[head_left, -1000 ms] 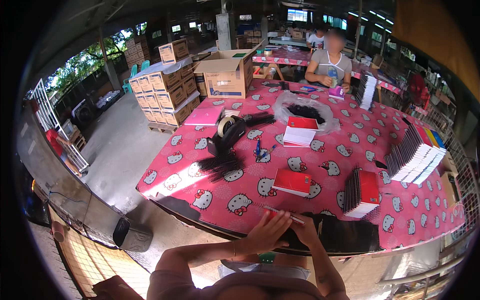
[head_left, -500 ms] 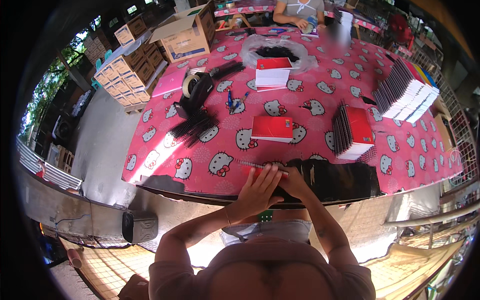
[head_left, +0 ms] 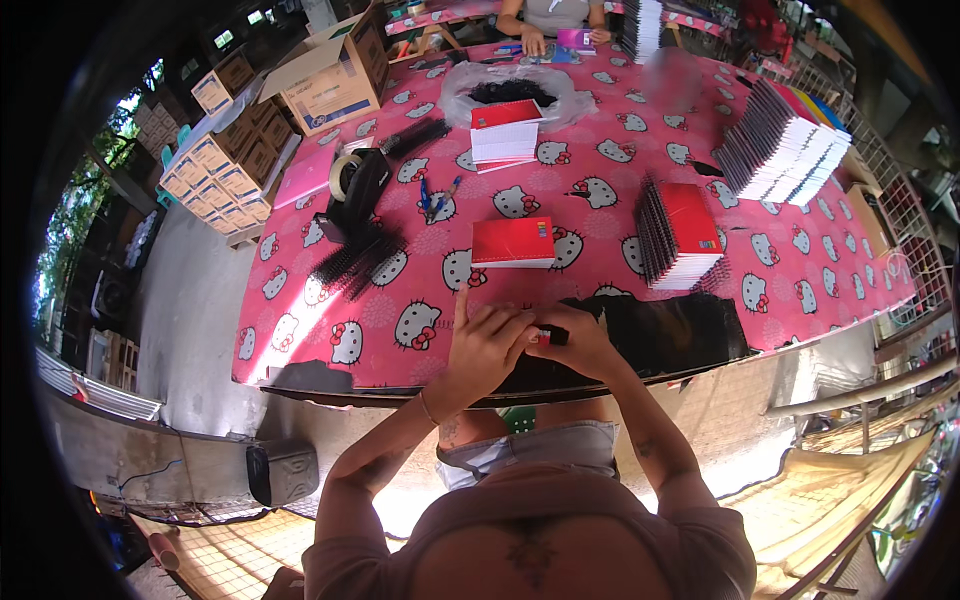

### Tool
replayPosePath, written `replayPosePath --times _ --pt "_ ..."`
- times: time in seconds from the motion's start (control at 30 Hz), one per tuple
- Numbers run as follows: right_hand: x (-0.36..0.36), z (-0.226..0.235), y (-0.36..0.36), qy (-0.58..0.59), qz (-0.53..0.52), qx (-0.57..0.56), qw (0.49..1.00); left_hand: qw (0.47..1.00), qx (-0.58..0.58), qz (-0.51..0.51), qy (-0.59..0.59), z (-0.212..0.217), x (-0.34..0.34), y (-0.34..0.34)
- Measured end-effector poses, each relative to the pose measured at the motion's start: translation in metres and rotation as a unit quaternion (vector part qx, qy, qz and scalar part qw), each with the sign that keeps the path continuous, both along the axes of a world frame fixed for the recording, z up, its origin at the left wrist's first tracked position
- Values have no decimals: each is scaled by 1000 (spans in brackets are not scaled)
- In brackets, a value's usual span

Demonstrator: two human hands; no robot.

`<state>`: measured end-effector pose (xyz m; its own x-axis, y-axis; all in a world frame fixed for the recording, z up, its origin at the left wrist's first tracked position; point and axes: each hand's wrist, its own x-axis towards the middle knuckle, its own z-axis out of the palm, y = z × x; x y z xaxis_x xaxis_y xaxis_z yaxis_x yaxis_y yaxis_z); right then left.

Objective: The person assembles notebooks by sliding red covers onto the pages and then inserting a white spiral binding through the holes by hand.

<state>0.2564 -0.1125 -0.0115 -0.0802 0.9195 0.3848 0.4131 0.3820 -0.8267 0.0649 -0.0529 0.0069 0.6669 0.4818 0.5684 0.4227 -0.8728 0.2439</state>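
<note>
Here both hands (head_left: 530, 340) pinch one small black piece (head_left: 556, 336) (index finger raised) between them.

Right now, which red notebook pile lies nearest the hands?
The single flat red notebook just beyond the hands; the ribbed stack sits farther right, the white-edged pile far back.

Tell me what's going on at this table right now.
A person at the near edge of the pink cartoon-print tablecloth has both hands together over a black sheet. The left hand and right hand pinch a small dark object between them; what it is cannot be told. Just beyond lies a red spiral-bound notebook, with a stack of red-covered notebooks to its right. Another person's hands rest at the far end.
</note>
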Motion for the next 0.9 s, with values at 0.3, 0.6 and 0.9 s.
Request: replayPosePath --times 0.3,0.6,0.9 --pt "31 11 -7 84 36 -86 992 998 -17 -28 -54 -5 5 -4" --pt "31 13 -6 60 82 -58 993 996 -67 -38 -47 17 -1 -9" --pt "-5 6 -15 -106 -165 94 976 997 -46 -52 12 25 -5 -12"
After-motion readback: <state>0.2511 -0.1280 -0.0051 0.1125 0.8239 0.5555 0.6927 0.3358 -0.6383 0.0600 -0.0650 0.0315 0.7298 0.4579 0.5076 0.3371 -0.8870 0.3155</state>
